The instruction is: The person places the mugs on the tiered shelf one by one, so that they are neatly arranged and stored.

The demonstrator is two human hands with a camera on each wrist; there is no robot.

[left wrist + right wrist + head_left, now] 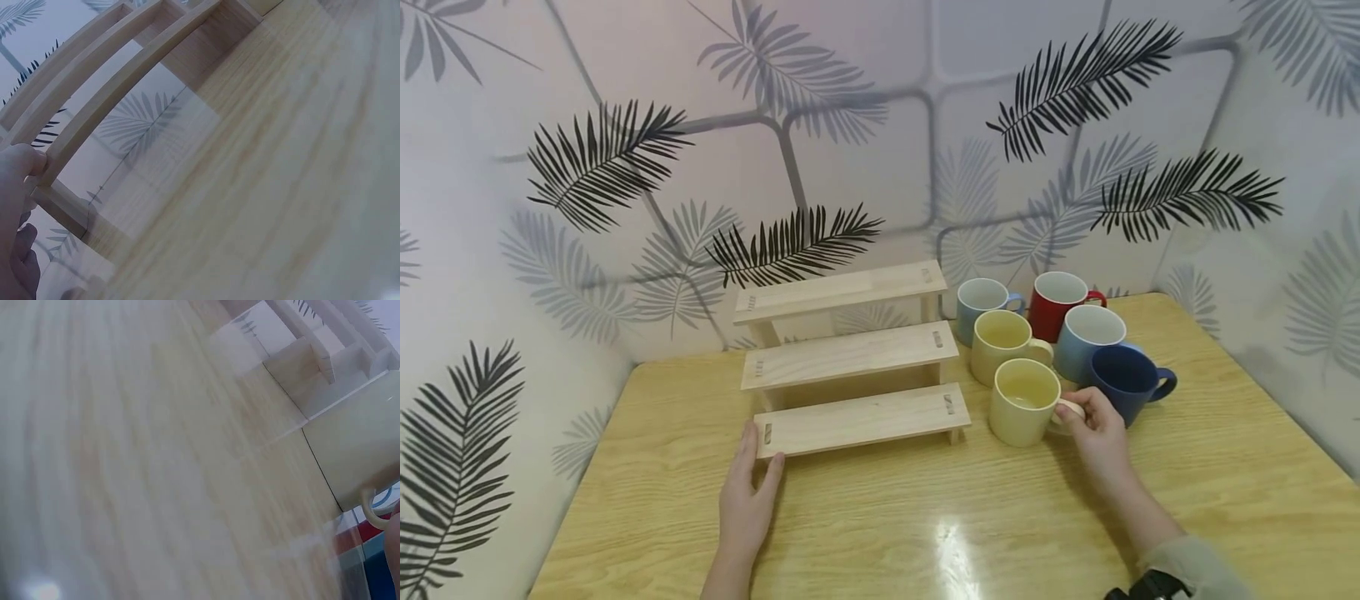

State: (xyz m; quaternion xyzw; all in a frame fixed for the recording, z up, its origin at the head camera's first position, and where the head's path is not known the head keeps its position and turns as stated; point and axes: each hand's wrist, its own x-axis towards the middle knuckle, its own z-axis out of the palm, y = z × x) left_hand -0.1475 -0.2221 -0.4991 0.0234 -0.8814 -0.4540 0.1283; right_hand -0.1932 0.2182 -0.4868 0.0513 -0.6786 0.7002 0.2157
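A three-tier wooden shelf (865, 421) stands on the table against the wall, its tiers bare. My left hand (748, 492) grips the left end of its lowest tier, the thumb at the front edge. In the left wrist view the thumb of that hand (15, 206) lies against the board's end. To the right of the shelf, my right hand (1101, 442) pinches the handle of the front pale yellow mug (1018, 421), which is upright. The right wrist view shows the mug's side (369, 440) and little of the hand.
Behind the held mug stand another yellow mug (1000, 354), a light blue mug (973, 321), a red mug (1048, 312) and a second light blue mug (1078, 354). A dark blue mug (1123, 387) sits close beside the right hand. The patterned wall (895, 167) borders the table (865, 517).
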